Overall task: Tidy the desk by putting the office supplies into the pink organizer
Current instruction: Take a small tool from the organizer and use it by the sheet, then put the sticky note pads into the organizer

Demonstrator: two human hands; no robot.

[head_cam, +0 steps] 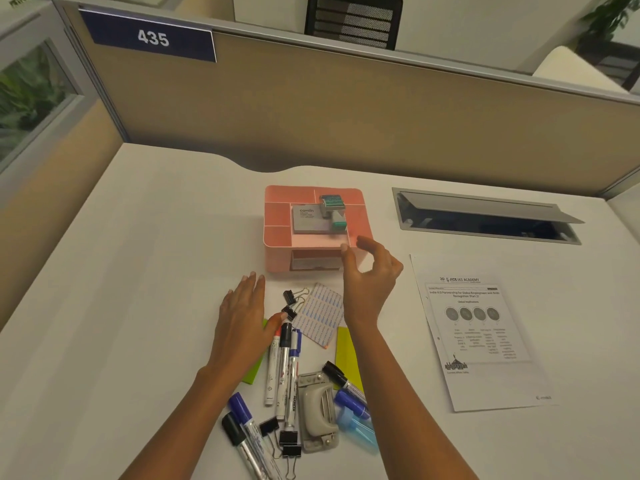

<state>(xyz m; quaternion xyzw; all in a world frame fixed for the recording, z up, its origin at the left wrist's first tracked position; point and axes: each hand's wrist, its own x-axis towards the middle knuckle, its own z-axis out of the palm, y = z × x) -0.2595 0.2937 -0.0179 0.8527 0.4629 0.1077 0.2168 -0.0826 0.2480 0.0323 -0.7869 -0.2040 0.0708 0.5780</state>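
The pink organizer (277,233) stands mid-desk, holding a grey Camlin stamp pad (308,220) and a green-topped stamper (332,206). My right hand (370,282) hovers just in front of its right corner, fingers curled apart and empty. Flat on the desk, fingers spread, lies my left hand (242,317), covering part of a green sticky pad (254,372). Between the hands lie black binder clips (290,303) and a printed sticker sheet (320,315). Nearer me are several markers (285,368), a grey hole punch (318,410), a yellow-green pad (348,356) and more binder clips (289,439).
A printed paper sheet (481,334) lies to the right. A cable hatch with its lid raised (485,216) sits at the back right. A tan partition (346,109) with a "435" sign (152,38) borders the desk's far edge.
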